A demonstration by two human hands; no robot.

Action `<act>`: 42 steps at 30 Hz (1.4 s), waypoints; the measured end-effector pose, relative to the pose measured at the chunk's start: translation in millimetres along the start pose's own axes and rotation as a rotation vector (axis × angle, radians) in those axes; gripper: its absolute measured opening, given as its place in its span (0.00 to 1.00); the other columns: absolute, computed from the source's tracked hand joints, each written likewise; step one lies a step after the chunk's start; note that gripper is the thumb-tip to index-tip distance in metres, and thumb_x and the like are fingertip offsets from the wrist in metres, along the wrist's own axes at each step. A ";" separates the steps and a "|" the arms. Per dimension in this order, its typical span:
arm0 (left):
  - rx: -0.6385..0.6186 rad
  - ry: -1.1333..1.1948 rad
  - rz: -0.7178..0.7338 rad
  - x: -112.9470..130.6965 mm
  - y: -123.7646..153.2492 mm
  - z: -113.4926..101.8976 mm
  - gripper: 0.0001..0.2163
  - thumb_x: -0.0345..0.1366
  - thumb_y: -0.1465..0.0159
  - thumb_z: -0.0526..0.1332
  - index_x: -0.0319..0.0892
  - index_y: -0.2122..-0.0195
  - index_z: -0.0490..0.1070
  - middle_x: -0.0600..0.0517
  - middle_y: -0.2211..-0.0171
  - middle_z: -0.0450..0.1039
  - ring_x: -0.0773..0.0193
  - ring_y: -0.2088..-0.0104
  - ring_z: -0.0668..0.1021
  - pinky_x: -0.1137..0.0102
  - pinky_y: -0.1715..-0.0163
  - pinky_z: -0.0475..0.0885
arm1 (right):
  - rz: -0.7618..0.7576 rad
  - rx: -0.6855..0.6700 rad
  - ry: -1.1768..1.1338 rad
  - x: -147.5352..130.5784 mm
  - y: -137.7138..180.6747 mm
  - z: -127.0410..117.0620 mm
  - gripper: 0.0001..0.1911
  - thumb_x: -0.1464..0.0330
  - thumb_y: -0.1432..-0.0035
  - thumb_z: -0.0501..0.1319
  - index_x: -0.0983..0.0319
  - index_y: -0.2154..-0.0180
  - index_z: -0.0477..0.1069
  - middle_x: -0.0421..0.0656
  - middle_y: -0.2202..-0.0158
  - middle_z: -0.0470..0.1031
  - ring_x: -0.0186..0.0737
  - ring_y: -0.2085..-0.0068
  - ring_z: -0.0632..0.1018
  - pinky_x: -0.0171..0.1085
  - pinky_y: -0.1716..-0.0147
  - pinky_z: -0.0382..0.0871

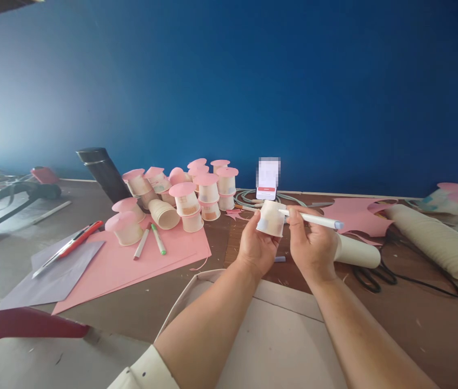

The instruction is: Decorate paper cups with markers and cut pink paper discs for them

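Observation:
My left hand (255, 244) is closed around a small white paper cup (271, 218), held upside down above the brown table (159, 302). My right hand (310, 242) grips a white marker (313, 219) with a pale blue end pointing right; its tip rests against the cup's side. Both hands are raised just above the table's middle, close together.
A cluster of paper cups with pink paper tops (196, 189) stands behind pink paper sheets (139, 259) with two markers (150, 240). A red utility knife (70, 246) lies left, a black flask (105, 173) behind. Stacked cups (435, 237), scissors (374, 275) and pink scraps (354, 213) lie right.

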State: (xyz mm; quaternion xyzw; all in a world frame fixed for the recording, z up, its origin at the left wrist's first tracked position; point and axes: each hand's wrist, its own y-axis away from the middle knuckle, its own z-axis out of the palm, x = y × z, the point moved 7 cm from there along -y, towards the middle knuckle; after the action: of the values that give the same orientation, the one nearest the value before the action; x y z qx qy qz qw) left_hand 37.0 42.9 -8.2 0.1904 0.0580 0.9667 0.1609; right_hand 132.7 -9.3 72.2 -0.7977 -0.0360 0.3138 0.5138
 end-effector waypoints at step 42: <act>0.031 0.060 -0.047 -0.8 -4.2 -5.1 0.17 0.48 0.40 0.62 0.40 0.57 0.73 0.46 0.58 0.76 0.62 0.61 0.78 0.72 0.67 0.72 | 0.386 0.068 -0.412 39.3 4.3 8.5 0.16 0.59 0.37 0.56 0.60 0.52 0.71 0.41 0.71 0.76 0.36 0.72 0.77 0.39 0.67 0.73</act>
State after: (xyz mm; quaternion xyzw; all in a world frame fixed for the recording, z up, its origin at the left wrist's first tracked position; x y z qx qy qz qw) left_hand 37.0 46.3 -13.9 0.1622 0.0820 0.9670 0.1786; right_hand 158.4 10.4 48.0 -0.6915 0.0231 0.5624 0.4528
